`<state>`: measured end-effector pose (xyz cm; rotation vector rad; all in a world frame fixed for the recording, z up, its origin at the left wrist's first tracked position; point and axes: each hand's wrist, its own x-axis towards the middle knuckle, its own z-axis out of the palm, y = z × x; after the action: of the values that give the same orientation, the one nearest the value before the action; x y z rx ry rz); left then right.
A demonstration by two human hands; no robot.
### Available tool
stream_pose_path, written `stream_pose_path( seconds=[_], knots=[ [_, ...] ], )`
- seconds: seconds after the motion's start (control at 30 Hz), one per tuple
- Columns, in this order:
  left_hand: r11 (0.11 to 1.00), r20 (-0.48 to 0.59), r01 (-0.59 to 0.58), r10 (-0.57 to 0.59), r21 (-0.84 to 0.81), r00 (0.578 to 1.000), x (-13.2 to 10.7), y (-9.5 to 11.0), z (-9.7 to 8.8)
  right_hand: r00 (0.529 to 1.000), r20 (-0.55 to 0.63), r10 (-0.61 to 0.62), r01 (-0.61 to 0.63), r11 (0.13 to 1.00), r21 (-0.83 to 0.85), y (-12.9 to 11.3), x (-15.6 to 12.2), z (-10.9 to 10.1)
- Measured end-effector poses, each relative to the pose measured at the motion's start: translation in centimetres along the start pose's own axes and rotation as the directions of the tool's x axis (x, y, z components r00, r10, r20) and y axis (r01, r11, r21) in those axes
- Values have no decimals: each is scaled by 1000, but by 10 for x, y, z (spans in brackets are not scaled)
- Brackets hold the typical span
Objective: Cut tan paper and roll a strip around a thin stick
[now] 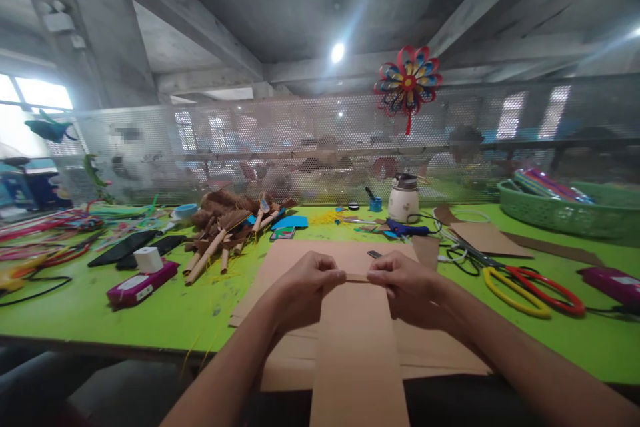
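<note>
A long strip of brown kraft paper (356, 347) runs from my two hands down toward my body. Its far end is folded over into a narrow band between my fingers. My left hand (313, 283) pinches the left end of that fold between thumb and fingers. On the right end, my right hand (404, 283) is closed in the same kind of pinch. Beneath both hands lie larger brown paper sheets (287, 260), partly hidden by my arms and reaching past the table's front edge. A small dark object (374, 254) rests on the sheets just beyond my right hand.
Scissors with red and yellow handles (533, 290) lie to the right, near a green basket (530, 207). Brown paper rolls (215, 250) and a purple power strip (143, 283) are on the left. A white flask (404, 199) stands at the back before a perforated screen (300, 140).
</note>
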<state>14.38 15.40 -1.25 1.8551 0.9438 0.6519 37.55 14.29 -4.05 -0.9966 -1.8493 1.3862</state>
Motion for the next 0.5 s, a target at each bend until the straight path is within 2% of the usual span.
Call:
stream_pose_path(
  seconds=[0.1,0.2,0.3,0.37,0.43,0.5],
  knots=[
    [1000,-46,-5,4,-22,999,1,-2,-4,998,25,-52,54,994,-92,-3,4,-11],
    [996,19,-47,49,-77,999,2,-5,-9,996,34,-80,81,996,-40,-2,4,-17],
    [984,88,-70,85,-165,992,4,-10,-13,995,11,-97,96,990,101,1,3,-21],
    [966,99,-56,83,-253,992,6,-12,-13,991,-76,-107,122,963,242,1,3,-22],
    [929,91,-34,72,-368,993,8,-14,-9,978,-158,-133,181,921,345,-2,3,-20],
    [874,91,-2,53,-486,994,7,-14,-2,972,-152,-181,226,901,370,-6,2,-15]
  ],
)
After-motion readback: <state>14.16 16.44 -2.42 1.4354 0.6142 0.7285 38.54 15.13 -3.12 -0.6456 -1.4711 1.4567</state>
